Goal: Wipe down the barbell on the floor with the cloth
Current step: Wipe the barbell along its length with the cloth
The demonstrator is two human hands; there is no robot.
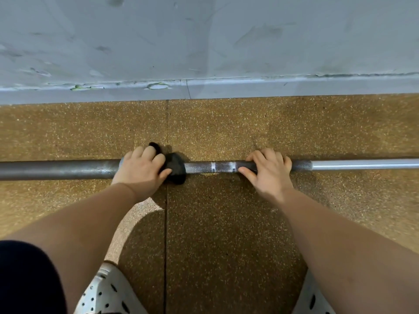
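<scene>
A long steel barbell (208, 167) lies across the speckled brown floor, running from the left edge to the right edge. Its thick dark sleeve is at the left, its knurled shaft in the middle, and a smooth bright stretch at the right. My left hand (141, 169) presses a black cloth (175, 168) around the bar where sleeve meets shaft; the cloth bulges out to the right of my fingers. My right hand (268, 172) grips the knurled shaft farther right, fingers curled over the top.
A scuffed grey wall with a pale skirting (204, 87) stands just beyond the bar. A seam (167, 223) in the rubber floor runs toward me. My white perforated shoes (106, 293) are at the bottom of the view.
</scene>
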